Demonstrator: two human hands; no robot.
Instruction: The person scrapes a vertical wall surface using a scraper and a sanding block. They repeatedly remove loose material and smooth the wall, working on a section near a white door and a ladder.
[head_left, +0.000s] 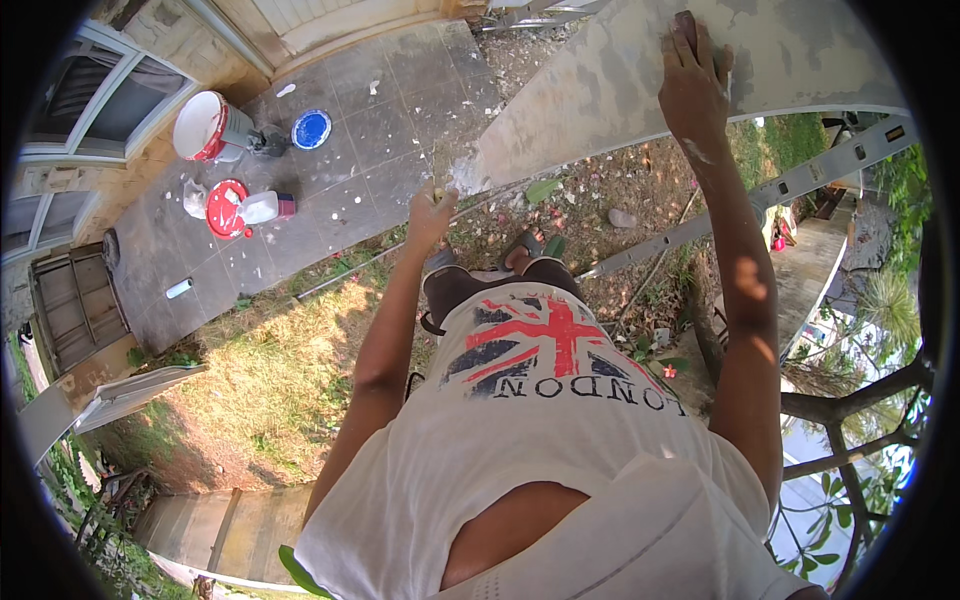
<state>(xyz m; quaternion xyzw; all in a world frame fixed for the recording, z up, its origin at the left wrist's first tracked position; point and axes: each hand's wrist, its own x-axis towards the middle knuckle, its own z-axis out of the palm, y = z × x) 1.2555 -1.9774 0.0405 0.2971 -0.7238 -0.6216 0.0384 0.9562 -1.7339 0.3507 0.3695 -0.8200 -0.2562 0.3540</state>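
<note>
My right hand (697, 82) presses a dark brown block (684, 28), probably a sanding block, against a wall panel (600, 82). The panel's surface is patchy grey and off-white, like filler over plaster. White dust marks my right wrist. Lower down, my left hand (430, 219) is closed around a small yellowish handle (439, 195), seemingly a putty knife's. Its thin far end is hard to make out against the tiles. The lower edge of the panel passes to the right of my left hand.
An aluminium ladder (667, 240) slants along my right side. On the tiled floor (360, 142) stand a white bucket (236, 124), a blue lid (311, 130), a red lid (221, 210) and a white plastic bottle (259, 208). Tree branches (847, 405) spread at the right.
</note>
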